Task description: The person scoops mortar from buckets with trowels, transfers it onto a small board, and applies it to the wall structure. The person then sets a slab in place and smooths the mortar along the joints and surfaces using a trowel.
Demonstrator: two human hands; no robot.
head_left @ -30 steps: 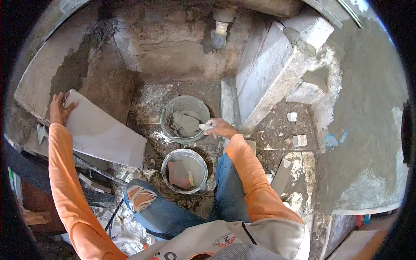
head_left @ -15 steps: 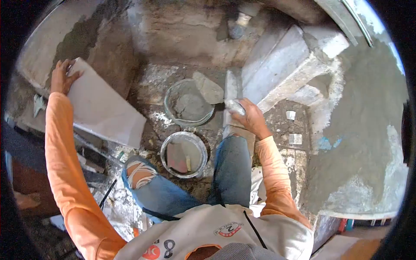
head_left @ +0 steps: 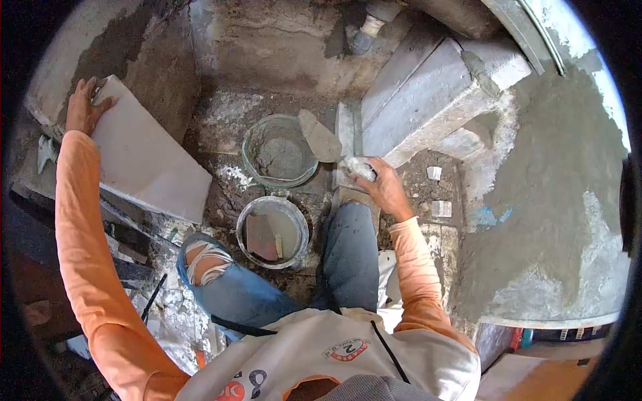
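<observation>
My left hand point(head_left: 87, 107) grips the upper far end of a large, smooth white block point(head_left: 150, 150), thumb on its face and fingers over the edge. The block stands tilted beside a wall patched with wet mortar. In my right hand point(head_left: 384, 189) is a rough whitish chunk of block point(head_left: 360, 167), held low above a ledge by my knee. Left of that hand sits a bucket of grey mortar point(head_left: 281, 175), with a flat grey trowel-like plate point(head_left: 319, 137) across its rim. Nearer me, a second bucket point(head_left: 305, 234) holds murky water and a reddish-brown flat piece point(head_left: 261, 237).
A long pale block structure point(head_left: 428, 100) stands at the right, with small white fragments point(head_left: 441, 208) on the floor. Grey mortar covers the broad slab point(head_left: 535, 220) further right. A pipe point(head_left: 366, 35) comes out at the back wall. My knees flank the water bucket.
The view has shifted slightly, so the scene sits a little further left and up. My right hand has drawn the chunk slightly toward me. The left hand keeps its hold on the block.
</observation>
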